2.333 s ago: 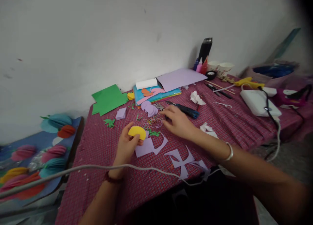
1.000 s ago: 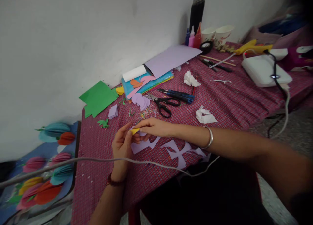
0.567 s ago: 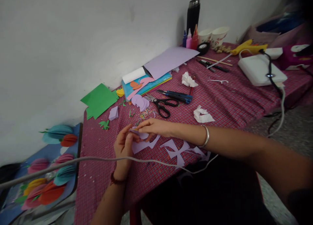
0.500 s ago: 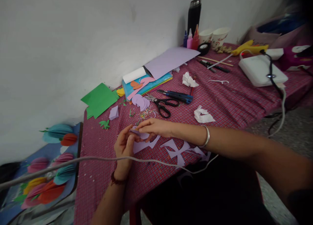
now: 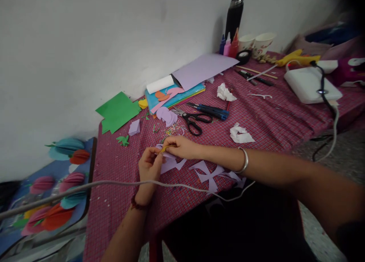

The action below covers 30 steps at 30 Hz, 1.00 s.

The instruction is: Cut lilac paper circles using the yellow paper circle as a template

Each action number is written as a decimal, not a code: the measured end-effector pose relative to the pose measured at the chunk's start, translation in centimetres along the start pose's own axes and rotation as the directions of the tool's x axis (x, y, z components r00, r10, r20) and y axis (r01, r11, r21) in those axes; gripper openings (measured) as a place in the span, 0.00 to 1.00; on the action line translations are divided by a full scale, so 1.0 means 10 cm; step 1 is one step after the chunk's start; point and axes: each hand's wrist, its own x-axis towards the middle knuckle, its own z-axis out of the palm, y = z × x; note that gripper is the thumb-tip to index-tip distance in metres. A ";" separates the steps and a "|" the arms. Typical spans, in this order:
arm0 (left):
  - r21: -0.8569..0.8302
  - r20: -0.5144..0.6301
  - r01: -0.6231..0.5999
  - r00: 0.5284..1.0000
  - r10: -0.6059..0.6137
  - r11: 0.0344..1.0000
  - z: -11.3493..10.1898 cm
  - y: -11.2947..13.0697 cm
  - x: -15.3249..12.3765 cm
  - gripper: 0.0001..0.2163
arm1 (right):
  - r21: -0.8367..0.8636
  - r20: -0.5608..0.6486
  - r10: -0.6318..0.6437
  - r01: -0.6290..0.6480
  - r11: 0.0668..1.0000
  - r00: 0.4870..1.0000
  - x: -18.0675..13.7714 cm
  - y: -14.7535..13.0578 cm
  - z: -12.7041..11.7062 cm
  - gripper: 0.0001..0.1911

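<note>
My left hand (image 5: pixel 149 167) and my right hand (image 5: pixel 182 147) meet over the red checked tablecloth (image 5: pixel 119 201). Both pinch a small paper piece (image 5: pixel 163 149), yellow and lilac, seen almost edge-on between the fingertips. A silver bangle (image 5: pixel 244 160) sits on my right wrist, a dark red thread band on my left. Lilac paper offcuts (image 5: pixel 209 172) lie on the cloth just below and to the right of the hands.
Black-handled scissors (image 5: pixel 192 121), a blue craft knife (image 5: pixel 211 111), a stack of coloured sheets (image 5: pixel 173 95), green paper (image 5: pixel 118 112), crumpled tissue (image 5: pixel 241 133), glue bottles (image 5: pixel 229 45), cups (image 5: pixel 262 43), a yellow glue gun (image 5: pixel 296 59) and a white box (image 5: pixel 310 83) lie beyond. A grey cable (image 5: pixel 85 186) crosses the near side.
My right hand left the scissors area and came back to my left hand. The yellow piece, first held flat in my left hand alone, is now pinched by both hands with lilac paper against it.
</note>
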 end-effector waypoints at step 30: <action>0.723 0.263 -0.151 0.962 -0.067 0.674 -0.42 -0.05 -0.06 0.16 | 0.445 -0.082 0.174 -0.121 0.887 0.981 0.03 -0.10 -0.30 0.11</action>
